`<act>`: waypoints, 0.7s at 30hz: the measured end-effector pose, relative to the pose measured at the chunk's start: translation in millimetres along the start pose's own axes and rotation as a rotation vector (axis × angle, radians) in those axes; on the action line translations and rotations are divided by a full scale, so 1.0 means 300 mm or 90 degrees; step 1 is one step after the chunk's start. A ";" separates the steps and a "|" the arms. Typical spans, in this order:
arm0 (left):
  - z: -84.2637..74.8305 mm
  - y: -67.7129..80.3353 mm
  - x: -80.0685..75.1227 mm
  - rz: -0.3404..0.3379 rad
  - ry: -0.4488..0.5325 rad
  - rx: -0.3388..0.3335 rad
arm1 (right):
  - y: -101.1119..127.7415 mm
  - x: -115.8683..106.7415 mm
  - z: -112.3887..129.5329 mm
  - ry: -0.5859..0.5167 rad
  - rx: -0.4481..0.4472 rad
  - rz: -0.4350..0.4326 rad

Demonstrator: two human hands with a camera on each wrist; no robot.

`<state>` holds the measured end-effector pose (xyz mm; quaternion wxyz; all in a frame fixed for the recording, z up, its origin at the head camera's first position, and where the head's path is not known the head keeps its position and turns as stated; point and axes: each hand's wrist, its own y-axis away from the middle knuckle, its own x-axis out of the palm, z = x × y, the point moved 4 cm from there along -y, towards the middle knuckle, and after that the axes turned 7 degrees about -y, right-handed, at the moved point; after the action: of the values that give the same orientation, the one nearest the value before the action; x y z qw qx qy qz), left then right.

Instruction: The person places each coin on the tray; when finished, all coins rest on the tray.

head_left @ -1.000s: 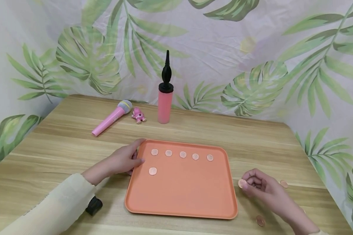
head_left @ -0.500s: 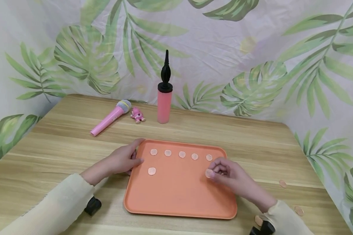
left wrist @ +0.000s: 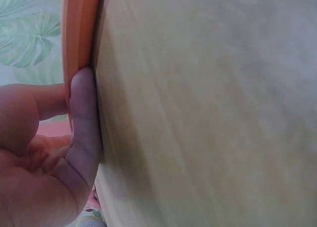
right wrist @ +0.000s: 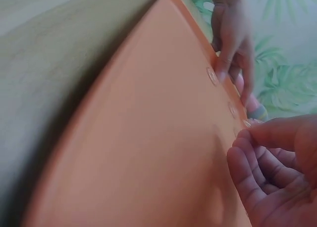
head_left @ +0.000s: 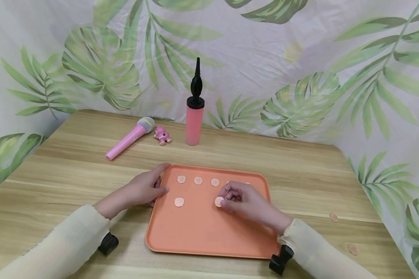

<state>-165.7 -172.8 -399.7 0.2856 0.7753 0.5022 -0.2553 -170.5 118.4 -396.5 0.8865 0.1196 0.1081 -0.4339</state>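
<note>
An orange rectangular tray (head_left: 192, 236) lies on the wooden table. My left hand (head_left: 144, 189) grips its left edge, thumb over the rim and fingers against the outer side, as the left wrist view shows. Between thumb and fingertips, my right hand (head_left: 246, 202) pinches a copper-coloured coin (head_left: 218, 202) above the middle of the tray. Several like coins form a row along the tray's far side, such as the coin (head_left: 198, 180) second from the left; the right hand partly covers the rightmost ones. A single coin (head_left: 179, 202) lies below the row's left end.
Two loose coins, one of them the nearer coin (head_left: 353, 249), lie on the table right of the tray. Behind the tray are a pink toy microphone (head_left: 127, 142), a small pink figurine (head_left: 162, 135) and an upright pink hand pump (head_left: 193, 124) with a black top.
My right hand has carried the coin leftward from beside the tray's right edge to over its middle. The left hand has kept its hold on the tray.
</note>
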 end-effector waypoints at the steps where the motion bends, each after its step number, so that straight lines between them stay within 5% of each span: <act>1: 0.000 0.000 0.000 0.000 0.001 -0.002 | -0.008 0.007 0.002 0.004 -0.001 0.007; 21: -0.001 0.002 -0.003 -0.003 -0.008 -0.005 | -0.125 0.116 0.036 0.104 -0.032 0.057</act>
<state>-165.4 -173.2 -398.8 0.2914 0.7715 0.5028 -0.2590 -178.4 67.0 -400.8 0.8960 0.1370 0.1854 -0.3794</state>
